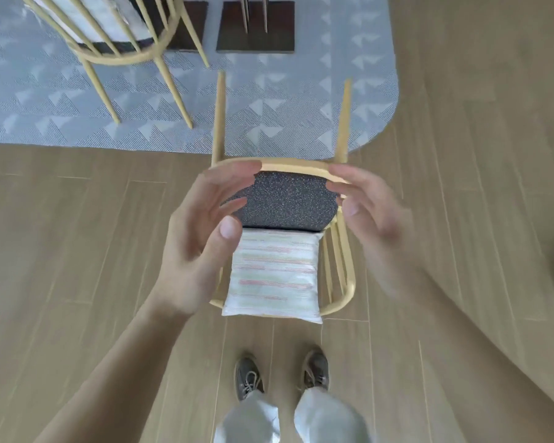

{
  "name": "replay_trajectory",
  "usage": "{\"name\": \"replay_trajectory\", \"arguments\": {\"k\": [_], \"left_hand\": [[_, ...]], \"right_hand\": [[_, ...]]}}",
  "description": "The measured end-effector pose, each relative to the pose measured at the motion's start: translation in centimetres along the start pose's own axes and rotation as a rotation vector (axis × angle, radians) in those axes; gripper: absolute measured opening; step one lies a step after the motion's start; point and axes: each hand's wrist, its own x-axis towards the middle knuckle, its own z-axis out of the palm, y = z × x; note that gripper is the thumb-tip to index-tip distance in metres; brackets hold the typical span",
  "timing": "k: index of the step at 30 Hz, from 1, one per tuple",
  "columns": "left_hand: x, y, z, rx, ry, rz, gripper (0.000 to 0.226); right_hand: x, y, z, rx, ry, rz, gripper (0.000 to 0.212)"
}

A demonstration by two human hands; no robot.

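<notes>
At the middle of the frame a wooden chair [346, 279] stands on the floor [77, 251], its striped pillow [274, 276] leaning at the back, on the lower side. Above it the left hand [202, 238] and right hand [371, 219] flank the dark seat [285, 203], fingers spread and loose, holding nothing; both look equally near its front rim

Chair: pale wooden spindle-back chair [348, 282], upright on the wood floor [77, 251], seen from above and behind, its curved back hoop nearest the viewer.
Front legs: two slim tapered legs [218, 116] reaching onto the edge of the blue-grey patterned rug [269, 91].
Seat pad: dark grey speckled pad [288, 199], flat on the seat, reaching the front rail.
Pillow: white square pillow [274, 276] with thin pink and pale green stripes, standing on the rear of the seat pad, leaning against the back spindles.
</notes>
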Motion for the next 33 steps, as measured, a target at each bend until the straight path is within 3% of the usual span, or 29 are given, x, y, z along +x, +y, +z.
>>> {"name": "replay_trajectory", "arguments": {"k": [6,10,17,23,26,29,33], "left_hand": [[-2.6,-19.9,1.9,-0.006,0.006,-0.134,0.071],[-4.9,-34.4,2.9,0.069,0.038,-0.155,0.07],[-8.5,-55.1,2.5,0.278,0.04,-0.176,0.064],[-10.9,-66.4,1.2,0.493,0.102,-0.253,0.084],[-11.6,-69.3,-0.2,0.524,0.076,-0.268,0.104],[-12.0,-70.4,-1.3,0.223,0.126,-0.399,0.11],[-13.8,-70.4,-1.8,-0.102,0.17,-0.681,0.092]], "right_hand": [[1.4,21.4,3.7,-0.011,0.007,0.084,0.045],[1.6,36.3,5.6,-0.024,-0.001,0.127,0.058],[1.0,56.8,6.7,-0.309,0.015,0.09,0.082],[-0.1,66.3,6.9,-0.4,0.079,0.099,0.101],[-1.3,68.8,6.7,-0.303,0.113,0.195,0.114],[-2.1,70.0,6.5,-0.154,0.136,0.264,0.122],[-2.6,70.3,6.4,-0.013,0.133,0.325,0.115]]}}
